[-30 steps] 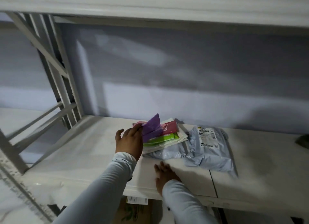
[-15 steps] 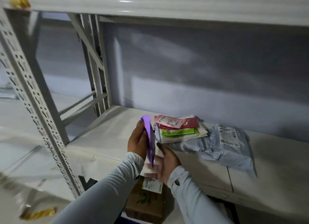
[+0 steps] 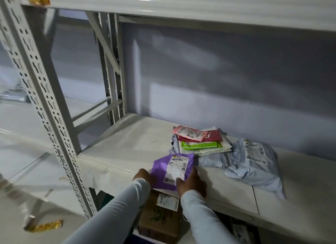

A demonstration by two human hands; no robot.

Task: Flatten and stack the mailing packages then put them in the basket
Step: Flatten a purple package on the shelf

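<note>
Here white metal shelf [image 3: 127, 149], grey wall [image 3: 218, 80] behind

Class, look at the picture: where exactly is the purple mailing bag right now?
The purple mailing bag is near the shelf's front edge, held between the left hand and right hand, just in front of the stack of packages.

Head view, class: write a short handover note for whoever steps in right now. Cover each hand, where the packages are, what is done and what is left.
Left hand and right hand both hold the purple package, label up, at the shelf front edge.
Stack of flat packages sits behind it; grey bag lies crumpled to its right.
Done: stack started.
Left: flatten purple and grey, stack them, move all to the basket, which is not in view.
</note>
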